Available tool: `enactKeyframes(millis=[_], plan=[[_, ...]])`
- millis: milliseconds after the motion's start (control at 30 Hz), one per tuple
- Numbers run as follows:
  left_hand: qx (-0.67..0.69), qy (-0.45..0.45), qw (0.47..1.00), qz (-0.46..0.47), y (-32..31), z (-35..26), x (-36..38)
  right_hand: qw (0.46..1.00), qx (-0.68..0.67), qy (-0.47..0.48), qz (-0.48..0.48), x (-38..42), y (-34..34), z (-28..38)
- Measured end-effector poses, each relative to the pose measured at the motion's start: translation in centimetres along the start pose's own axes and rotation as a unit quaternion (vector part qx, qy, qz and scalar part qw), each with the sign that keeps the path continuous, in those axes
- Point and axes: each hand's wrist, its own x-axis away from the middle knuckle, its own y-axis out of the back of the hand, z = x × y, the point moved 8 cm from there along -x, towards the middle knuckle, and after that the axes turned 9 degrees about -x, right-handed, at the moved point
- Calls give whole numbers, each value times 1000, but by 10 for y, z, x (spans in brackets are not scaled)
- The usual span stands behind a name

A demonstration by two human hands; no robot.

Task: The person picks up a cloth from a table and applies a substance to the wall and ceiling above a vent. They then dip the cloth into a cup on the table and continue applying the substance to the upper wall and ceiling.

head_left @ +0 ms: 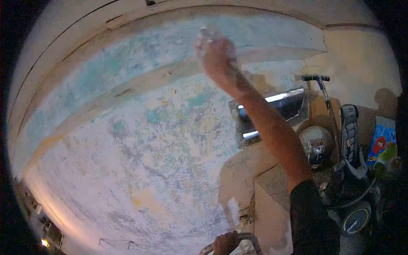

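Note:
My right hand is raised against the upper band of a wall with patchy, peeling white and turquoise paint. The hand is smeared by motion; its fingers look closed round something pale and greyish that I cannot make out. A bare forearm runs down from it to a dark sleeve. At the bottom of the view my left hand is wrapped round a curved tube-like rail. A ledge crosses the wall just below my right hand.
Behind my forearm is a dark rectangular panel with bright strips. To the right are a round helmet-like object, a black handlebar, a padded strap and a blue printed bag. A light glows at lower left.

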Motion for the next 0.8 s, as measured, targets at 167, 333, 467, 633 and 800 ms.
enactKeyframes(millis=[167,333,467,633,800], plan=[[-25,6,1000,-19,-18,11,8,997,70,-23,36,-15,-63,67],[-70,-15,991,112,-37,13,2,1000,-29,-5,1,-18,-85,116],[-94,-35,991,90,-47,17,4,995,-65,29,-73,-24,-80,127],[-66,-35,995,66,-42,19,7,923,-358,32,-135,-33,-61,90],[-29,-30,999,-3,-15,9,2,711,-664,-225,-59,-25,-71,13]])
